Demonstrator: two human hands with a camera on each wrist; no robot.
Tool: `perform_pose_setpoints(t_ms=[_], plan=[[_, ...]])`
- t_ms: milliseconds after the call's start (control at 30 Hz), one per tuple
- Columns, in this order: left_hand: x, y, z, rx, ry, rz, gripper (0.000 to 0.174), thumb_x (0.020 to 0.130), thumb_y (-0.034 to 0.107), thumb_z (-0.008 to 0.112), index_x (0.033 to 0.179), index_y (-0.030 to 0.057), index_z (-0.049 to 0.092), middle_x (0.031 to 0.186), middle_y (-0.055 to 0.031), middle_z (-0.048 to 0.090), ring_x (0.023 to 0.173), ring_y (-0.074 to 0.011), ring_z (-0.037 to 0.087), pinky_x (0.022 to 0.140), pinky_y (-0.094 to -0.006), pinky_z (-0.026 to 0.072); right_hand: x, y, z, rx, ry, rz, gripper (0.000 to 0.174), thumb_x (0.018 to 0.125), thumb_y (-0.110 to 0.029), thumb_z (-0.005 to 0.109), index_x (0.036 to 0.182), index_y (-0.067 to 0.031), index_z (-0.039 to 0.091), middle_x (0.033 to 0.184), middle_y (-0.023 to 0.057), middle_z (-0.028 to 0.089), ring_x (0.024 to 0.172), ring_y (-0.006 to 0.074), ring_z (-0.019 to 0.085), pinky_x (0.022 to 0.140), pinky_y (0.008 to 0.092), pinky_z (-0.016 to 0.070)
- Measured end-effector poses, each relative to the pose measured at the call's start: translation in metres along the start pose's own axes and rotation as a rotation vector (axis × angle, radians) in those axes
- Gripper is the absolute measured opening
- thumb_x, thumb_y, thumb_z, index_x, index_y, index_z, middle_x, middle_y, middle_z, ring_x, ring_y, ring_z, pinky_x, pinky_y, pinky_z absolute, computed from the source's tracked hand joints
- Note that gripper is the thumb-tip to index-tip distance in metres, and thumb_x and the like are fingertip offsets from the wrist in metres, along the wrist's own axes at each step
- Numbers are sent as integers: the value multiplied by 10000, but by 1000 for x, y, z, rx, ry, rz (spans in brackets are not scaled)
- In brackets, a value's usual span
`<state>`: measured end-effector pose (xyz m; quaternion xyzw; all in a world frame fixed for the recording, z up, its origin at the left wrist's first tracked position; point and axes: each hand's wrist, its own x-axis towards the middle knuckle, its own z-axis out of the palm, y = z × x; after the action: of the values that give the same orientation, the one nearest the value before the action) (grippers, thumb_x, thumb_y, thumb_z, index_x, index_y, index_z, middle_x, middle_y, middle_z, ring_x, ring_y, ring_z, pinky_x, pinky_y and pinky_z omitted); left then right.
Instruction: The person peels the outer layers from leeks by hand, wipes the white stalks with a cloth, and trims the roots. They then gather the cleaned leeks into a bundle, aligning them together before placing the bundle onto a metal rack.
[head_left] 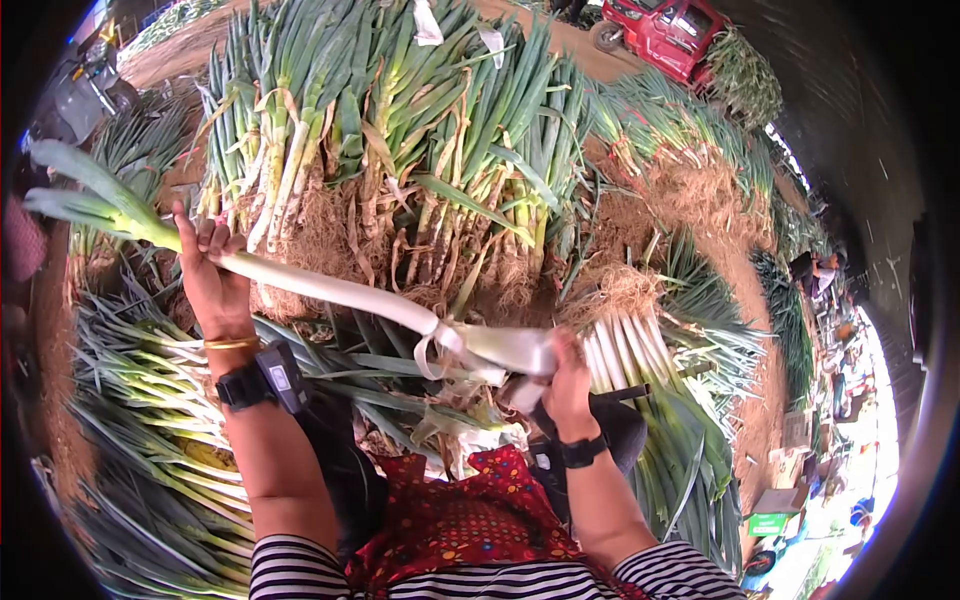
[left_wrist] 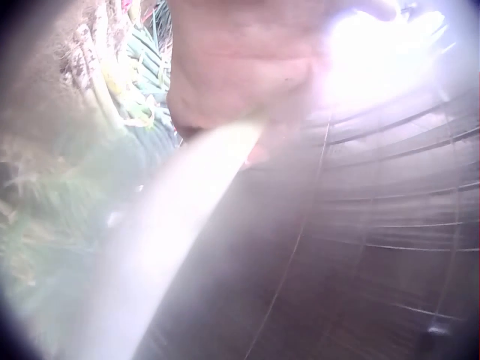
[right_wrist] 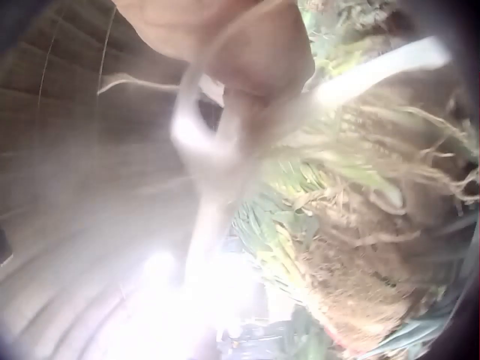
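A long green onion stretches across in front of me, its green leaves at the far left and its white stalk running right. My left hand grips it where the green meets the white; the left wrist view shows the stalk coming out below that hand. My right hand, blurred, is at the white end with its fingers curled, pinching pale outer skin. A loose strip of skin hangs off the stalk. In the right wrist view, a pale strip loops below the right hand.
Bundles of green onions with dry roots stand ahead. Loose green onions lie at the left, and a pile with bared white stalks lies at the right. A red vehicle is parked far back. Boxes stand far right.
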<state>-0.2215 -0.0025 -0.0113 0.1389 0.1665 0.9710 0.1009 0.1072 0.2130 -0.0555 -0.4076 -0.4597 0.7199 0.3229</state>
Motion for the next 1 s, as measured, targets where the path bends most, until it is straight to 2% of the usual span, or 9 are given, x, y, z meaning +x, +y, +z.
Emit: perform_pose_setpoints(t_ms=[67, 100, 233, 333, 567, 667, 700, 900, 1000], plan=[[-1, 6, -2, -7, 13, 23, 290, 923, 261, 496, 1193, 157, 478, 620, 56, 323, 518, -41, 319, 492, -188, 337, 2, 4, -10, -660, -561, -67, 266, 892, -260, 531, 1056, -54, 565, 930, 65, 613, 737, 150, 596, 631, 264, 493], [-4, 5, -1, 2, 64, 29, 300, 921, 252, 501, 1205, 160, 472, 622, 54, 326, 520, -43, 323, 492, -191, 343, -2, 9, -10, -1045, -503, -101, 242, 857, -173, 580, 1050, -27, 571, 951, 74, 611, 747, 158, 597, 692, 290, 493], [-14, 1, 1, 20, 150, 58, 334, 918, 239, 509, 1240, 176, 448, 629, 49, 335, 526, -48, 331, 485, -197, 358, -6, 14, 22, -704, -265, -516, 386, 789, -250, 682, 1079, -36, 544, 950, 131, 631, 672, 183, 635, 604, 274, 501], [-19, -1, 2, 25, 158, 67, 329, 918, 241, 512, 1235, 176, 449, 636, 49, 341, 532, -49, 332, 482, -196, 356, -12, 8, 52, -928, -403, -800, 592, 774, -280, 695, 1219, -19, 405, 993, 169, 619, 639, 216, 636, 597, 313, 510], [-20, -2, 3, 75, 206, 123, 311, 915, 240, 524, 1208, 164, 453, 650, 48, 344, 541, -51, 332, 483, -198, 348, -8, 33, 67, -804, -435, -339, 531, 847, -288, 582, 1261, -47, 354, 844, 231, 621, 747, 412, 603, 649, 453, 489], [-18, 6, 0, 81, 177, 132, 309, 915, 237, 525, 1206, 165, 452, 651, 47, 339, 542, -51, 330, 482, -197, 336, -17, 21, 61, -1039, -437, -509, 329, 876, -177, 553, 1160, -33, 470, 681, 143, 600, 575, 277, 602, 522, 375, 456], [-17, 8, 1, 97, 191, 130, 300, 916, 232, 525, 1199, 165, 455, 648, 48, 332, 544, -51, 329, 478, -196, 325, -18, 24, 52, -1296, -445, -713, 267, 877, -167, 531, 1106, -32, 512, 700, 171, 600, 597, 334, 592, 519, 403, 446], [8, 51, -24, 31, 104, 7, 144, 897, 222, 558, 988, 122, 509, 608, 61, 349, 487, -40, 347, 464, -195, 329, -58, -29, 36, -1231, -862, -535, 215, 872, -185, 500, 1011, -53, 598, 718, 195, 594, 659, 378, 581, 560, 442, 453], [18, 74, -35, 76, 214, -38, 136, 878, 241, 586, 928, 138, 512, 603, 60, 375, 482, -48, 363, 453, -211, 349, -59, -23, 24, -1100, -821, -500, 199, 864, -137, 492, 964, -32, 628, 699, 185, 592, 629, 348, 586, 558, 416, 454]])
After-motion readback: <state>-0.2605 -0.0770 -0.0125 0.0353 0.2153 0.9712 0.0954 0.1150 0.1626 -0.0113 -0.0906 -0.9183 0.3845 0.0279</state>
